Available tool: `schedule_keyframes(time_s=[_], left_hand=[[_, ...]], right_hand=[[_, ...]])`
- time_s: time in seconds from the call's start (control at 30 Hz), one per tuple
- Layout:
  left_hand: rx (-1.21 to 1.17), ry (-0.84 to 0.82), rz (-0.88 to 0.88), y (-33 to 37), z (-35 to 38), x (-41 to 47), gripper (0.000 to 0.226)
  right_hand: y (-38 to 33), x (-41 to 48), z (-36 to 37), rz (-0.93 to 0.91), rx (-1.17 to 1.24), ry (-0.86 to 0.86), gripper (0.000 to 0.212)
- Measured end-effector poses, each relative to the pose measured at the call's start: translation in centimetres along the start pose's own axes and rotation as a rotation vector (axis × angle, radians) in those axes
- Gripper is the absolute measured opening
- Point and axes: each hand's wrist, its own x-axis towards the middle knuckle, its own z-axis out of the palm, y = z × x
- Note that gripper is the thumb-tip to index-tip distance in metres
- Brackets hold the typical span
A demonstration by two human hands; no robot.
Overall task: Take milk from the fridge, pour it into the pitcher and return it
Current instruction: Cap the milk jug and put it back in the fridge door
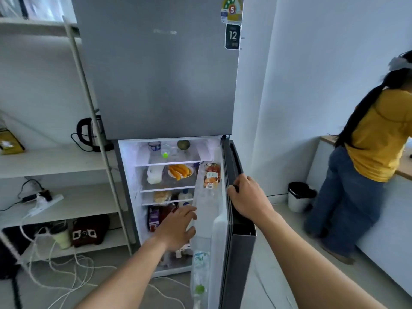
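Note:
The grey fridge [160,70] stands ahead with its lower door [239,248] swung open to the right. My right hand [247,197] grips the top edge of that door. My left hand [178,226] is stretched into the lower compartment with its fingers apart and nothing in it, just in front of a purple carton [153,216] on the bottom shelf. Which item is the milk, I cannot tell. A white bottle [184,196] stands one shelf higher. No pitcher is in sight.
Fridge shelves carry a plate of yellow fruit [180,171] and a white bag [154,175]. A water bottle [200,270] sits in the door rack. White shelving [55,161] with a kettle [90,133] stands left, cables on the floor. A person [367,157] leans on the counter at right.

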Motion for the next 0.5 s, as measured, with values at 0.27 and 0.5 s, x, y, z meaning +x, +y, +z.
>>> schedule_keyframes(time_s=[0.27,0.5], left_hand=[[-0.1,0.077,-0.18,-4.3,-5.0,-1.6,0.049],[-0.143,0.208,-0.288,-7.2,-11.3,-0.2,0.032]], right_hand=[[-2.6,1.1,3.2,-0.235,-0.056,-0.063,0.028],[-4.0,3.3,5.9,-0.33,0.099,-0.288,0.022]])
